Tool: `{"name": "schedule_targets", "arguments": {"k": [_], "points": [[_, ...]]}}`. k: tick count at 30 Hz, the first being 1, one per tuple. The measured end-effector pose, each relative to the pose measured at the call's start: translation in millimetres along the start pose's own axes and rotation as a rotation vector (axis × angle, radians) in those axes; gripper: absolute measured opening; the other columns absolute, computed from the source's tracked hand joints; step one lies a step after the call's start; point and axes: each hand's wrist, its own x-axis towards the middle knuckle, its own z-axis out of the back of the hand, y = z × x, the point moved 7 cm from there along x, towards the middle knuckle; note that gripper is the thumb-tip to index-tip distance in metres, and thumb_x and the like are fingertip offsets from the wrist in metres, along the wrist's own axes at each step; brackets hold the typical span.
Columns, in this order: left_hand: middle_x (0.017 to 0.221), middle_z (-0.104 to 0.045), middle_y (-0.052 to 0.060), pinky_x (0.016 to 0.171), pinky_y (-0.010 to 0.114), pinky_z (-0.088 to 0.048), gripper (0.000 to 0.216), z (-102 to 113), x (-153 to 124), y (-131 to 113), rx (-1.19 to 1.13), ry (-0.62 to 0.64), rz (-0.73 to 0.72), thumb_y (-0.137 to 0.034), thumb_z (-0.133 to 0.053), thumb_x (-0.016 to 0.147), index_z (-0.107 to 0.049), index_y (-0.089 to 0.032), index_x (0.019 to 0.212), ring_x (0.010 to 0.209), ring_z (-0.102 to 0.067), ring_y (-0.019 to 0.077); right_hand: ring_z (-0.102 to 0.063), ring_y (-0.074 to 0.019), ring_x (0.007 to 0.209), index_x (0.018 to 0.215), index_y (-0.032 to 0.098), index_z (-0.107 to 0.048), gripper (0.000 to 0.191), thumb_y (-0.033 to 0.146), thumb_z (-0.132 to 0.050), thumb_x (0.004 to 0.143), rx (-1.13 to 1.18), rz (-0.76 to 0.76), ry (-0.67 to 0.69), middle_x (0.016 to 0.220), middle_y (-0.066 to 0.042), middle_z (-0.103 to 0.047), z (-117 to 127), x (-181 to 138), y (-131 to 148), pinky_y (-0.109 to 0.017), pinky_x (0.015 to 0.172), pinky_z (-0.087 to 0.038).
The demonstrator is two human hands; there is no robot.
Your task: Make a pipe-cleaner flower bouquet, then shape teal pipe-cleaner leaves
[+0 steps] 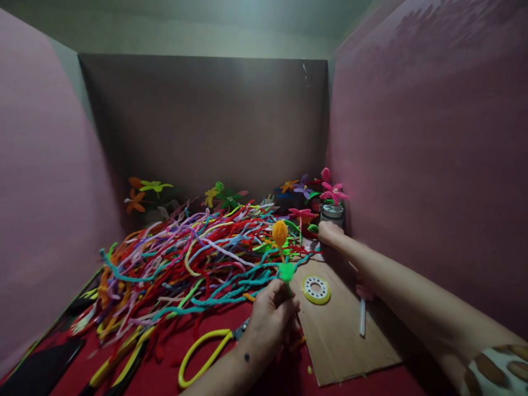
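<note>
My left hand (274, 316) is closed around the stem of a pipe-cleaner flower, held upright at the front centre. It has a round orange bud (280, 234) on top and a bright green piece (286, 271) below. Farther back on the right, my right hand (331, 233) is stretched out beside a grey jar (332, 212), fingers curled and partly hidden. A green leaf shape (313, 228) shows at its fingertips; what the hand grips, if anything, I cannot make out. Just left of it stands a pink pipe-cleaner flower (302, 213).
A tangled heap of coloured pipe cleaners (198, 247) covers the left and middle. A cardboard sheet (336, 335) bears a yellow-rimmed tape roll (317, 289) and a white stick (362, 318). Yellow-handled scissors (184, 357) and yellow-black pliers (117, 366) lie in front. Pink walls flank both sides.
</note>
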Motion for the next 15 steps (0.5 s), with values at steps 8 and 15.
{"name": "schedule_targets", "arguments": {"k": [8, 15], "points": [[0.038, -0.052, -0.005, 0.027, 0.014, -0.025, 0.009, 2, 5, 9, -0.073, 0.012, 0.045, -0.025, -0.049, 0.069, -0.044, -0.018, 0.067, 0.025, -0.034, 0.0043, -0.061, -0.0299, 0.093, 0.099, 0.008, -0.065, 0.031, 0.020, -0.058, 0.072, -0.158, -0.014, -0.060, 0.100, -0.023, -0.063, 24, 2, -15, -0.031, 0.070, -0.046], [0.038, -0.051, -0.004, 0.026, 0.014, -0.024, 0.009, 2, 8, 6, -0.053, 0.018, 0.027, -0.024, -0.049, 0.069, -0.046, -0.017, 0.065, 0.024, -0.036, 0.0051, -0.062, -0.0272, 0.090, 0.092, 0.011, -0.068, 0.026, 0.013, -0.050, 0.073, -0.131, 0.097, -0.174, 0.094, -0.020, -0.066, 30, -20, -12, -0.029, 0.071, -0.043]]}}
